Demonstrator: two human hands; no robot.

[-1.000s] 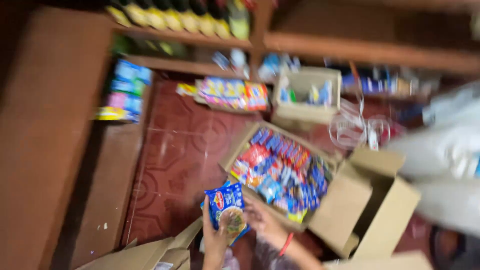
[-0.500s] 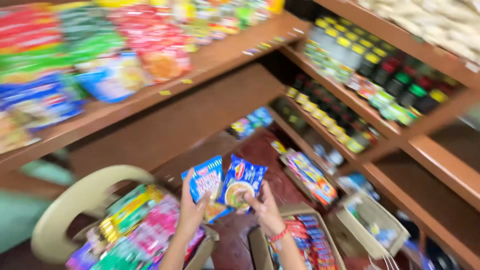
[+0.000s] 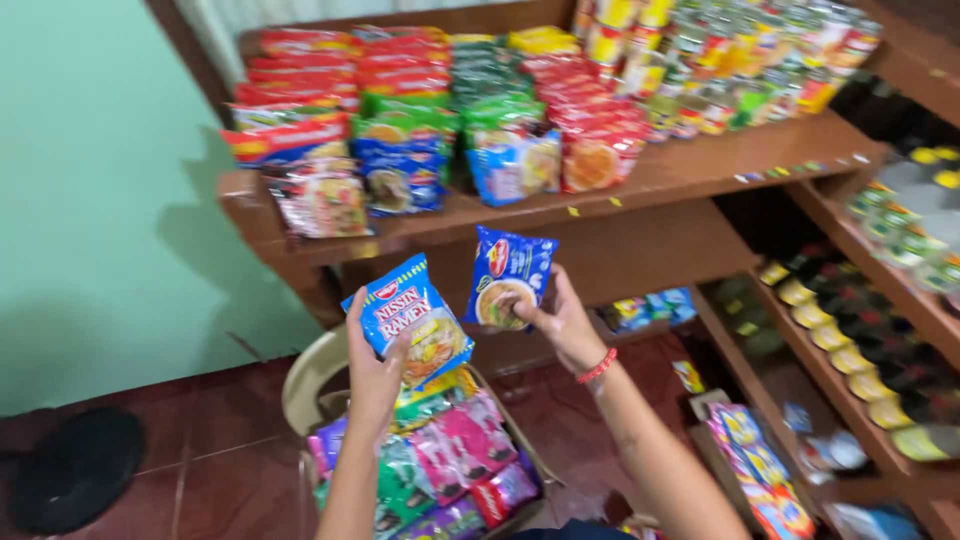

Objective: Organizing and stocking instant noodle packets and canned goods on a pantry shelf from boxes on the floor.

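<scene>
Two blue noodle packets are held up in front of the wooden shelf (image 3: 690,165): one (image 3: 408,322) pinched by the left hand (image 3: 375,370), one (image 3: 507,277) by the right hand (image 3: 565,325). Probably light, crinkly, slippery and crushable, so best gripped by the edges.

Wooden shelf (image 3: 690,170) with stacked noodle packets (image 3: 400,130) and cans (image 3: 740,70).
</scene>
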